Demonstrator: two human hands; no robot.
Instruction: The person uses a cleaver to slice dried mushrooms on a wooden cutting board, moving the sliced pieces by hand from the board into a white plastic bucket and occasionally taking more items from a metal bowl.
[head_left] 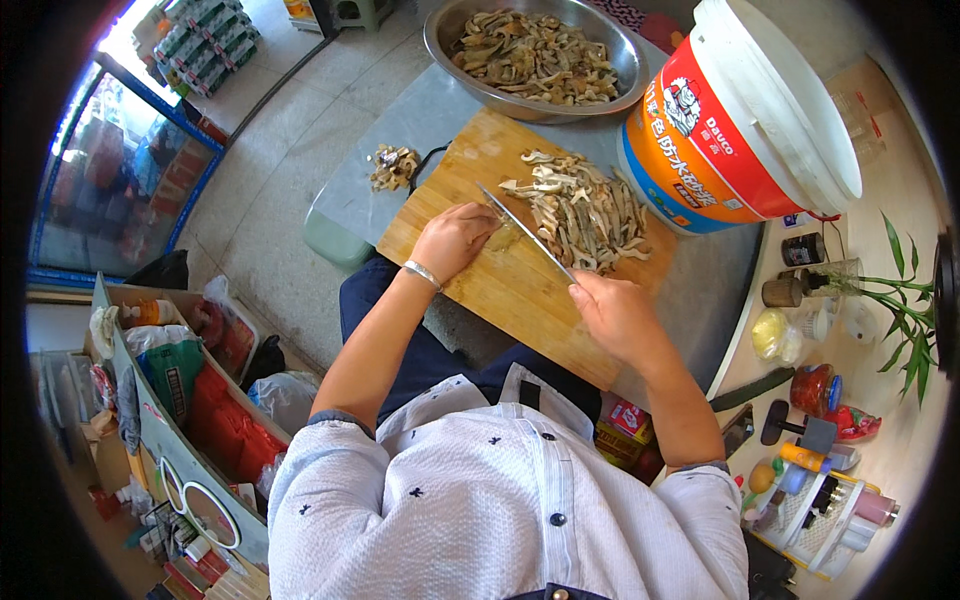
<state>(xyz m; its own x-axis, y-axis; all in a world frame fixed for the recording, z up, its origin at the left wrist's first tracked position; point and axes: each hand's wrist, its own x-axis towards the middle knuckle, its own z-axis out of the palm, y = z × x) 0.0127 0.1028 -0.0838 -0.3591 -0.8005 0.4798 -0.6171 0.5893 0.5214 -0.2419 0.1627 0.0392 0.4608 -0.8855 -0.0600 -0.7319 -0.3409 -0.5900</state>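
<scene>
A wooden cutting board (520, 290) lies on a grey stone table (350, 195). My left hand (452, 240), with a silver bracelet at the wrist, presses a pale piece of food (503, 236) onto the board. My right hand (618, 315) grips the handle of a knife (525, 230), whose blade slants up and left across that piece. A heap of sliced beige strips (585, 210) lies on the far right of the board. A small pile of trimmings (392, 166) sits on the table off the board's far left corner.
A metal bowl (445, 25) of brownish pieces stands beyond the board. A big white, orange and blue bucket (735, 125) stands at the right. Jars, a green plant (905, 300) and a rack of bottles fill the right counter. Boxes of goods (190, 380) line the tiled floor at left.
</scene>
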